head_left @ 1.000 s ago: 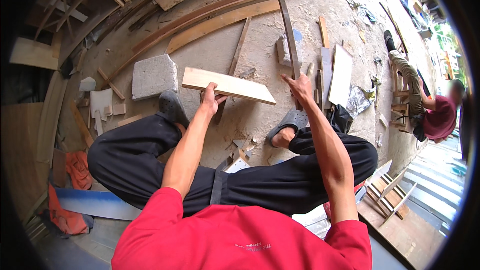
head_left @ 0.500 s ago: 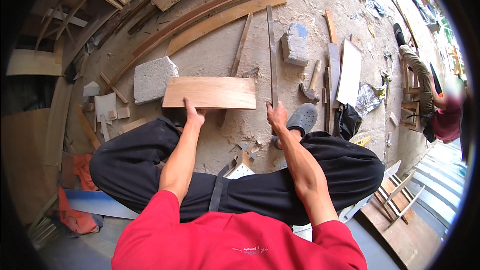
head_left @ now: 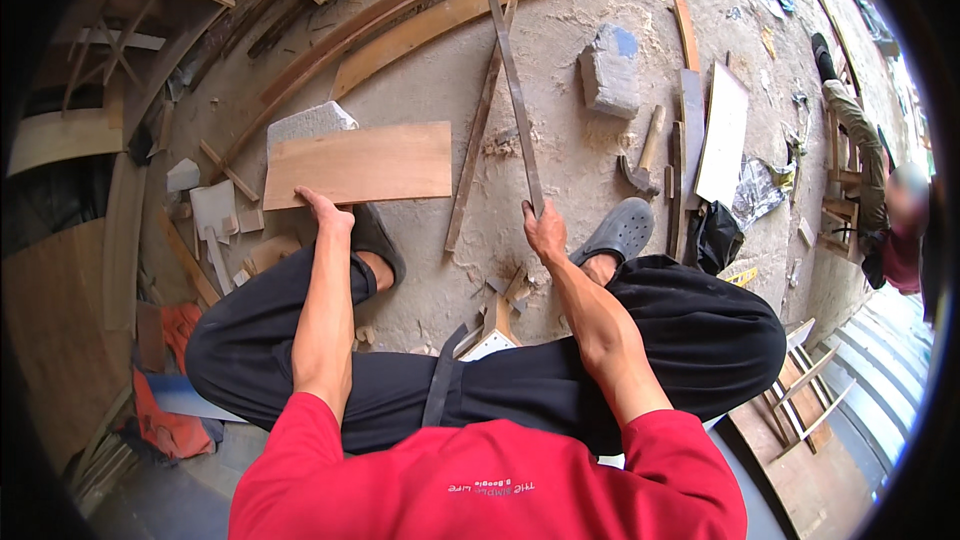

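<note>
My left hand [head_left: 326, 212] grips the near edge of a flat rectangular wooden board [head_left: 360, 162], thumb on top and the other fingers hidden beneath. The board partly covers a white block [head_left: 310, 120] on the floor. In my right hand [head_left: 545, 232], fingers closed, is the near end of a long, thin dark strip [head_left: 516, 100]. It slants away to the upper left, and its far end overlaps a brown wooden stick [head_left: 478, 140] lying on the ground.
Right of the strip are another block [head_left: 610, 70], a hammer [head_left: 646, 155] and a pale panel [head_left: 722, 135]. Long planks [head_left: 450, 25] lie at the far side. Wood scraps [head_left: 498, 305] lie between my legs. Another person [head_left: 900, 220] sits at the far right.
My left hand has carried the board leftward, over more of the white block. The strip's far end has swung left across the stick, with my right hand still holding it.
</note>
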Tool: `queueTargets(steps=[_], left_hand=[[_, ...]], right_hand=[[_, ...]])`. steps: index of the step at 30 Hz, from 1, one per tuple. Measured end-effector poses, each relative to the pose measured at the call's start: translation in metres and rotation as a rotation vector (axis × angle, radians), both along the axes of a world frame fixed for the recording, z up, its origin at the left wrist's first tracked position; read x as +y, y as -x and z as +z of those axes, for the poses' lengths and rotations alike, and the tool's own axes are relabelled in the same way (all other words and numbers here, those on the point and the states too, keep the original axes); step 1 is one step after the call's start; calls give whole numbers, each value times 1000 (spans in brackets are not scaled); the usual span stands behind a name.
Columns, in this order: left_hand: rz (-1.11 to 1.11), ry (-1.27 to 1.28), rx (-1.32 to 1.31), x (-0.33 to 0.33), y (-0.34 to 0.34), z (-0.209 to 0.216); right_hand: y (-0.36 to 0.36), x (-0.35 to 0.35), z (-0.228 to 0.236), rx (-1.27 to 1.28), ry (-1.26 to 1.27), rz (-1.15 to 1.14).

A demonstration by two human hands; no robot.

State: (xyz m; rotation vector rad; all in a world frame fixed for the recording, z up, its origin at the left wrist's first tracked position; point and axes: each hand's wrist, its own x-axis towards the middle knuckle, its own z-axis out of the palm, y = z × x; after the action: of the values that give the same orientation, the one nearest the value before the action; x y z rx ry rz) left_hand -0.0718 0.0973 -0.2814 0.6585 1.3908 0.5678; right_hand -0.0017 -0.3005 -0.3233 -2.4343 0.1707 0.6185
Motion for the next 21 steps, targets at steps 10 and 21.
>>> queueTargets(steps=[10, 21], left_hand=[[138, 80, 39, 9, 28, -4], [184, 88, 57, -7, 42, 1]], right_hand=[[-4, 27, 0, 54, -51, 265], [5, 25, -5, 9, -20, 270]])
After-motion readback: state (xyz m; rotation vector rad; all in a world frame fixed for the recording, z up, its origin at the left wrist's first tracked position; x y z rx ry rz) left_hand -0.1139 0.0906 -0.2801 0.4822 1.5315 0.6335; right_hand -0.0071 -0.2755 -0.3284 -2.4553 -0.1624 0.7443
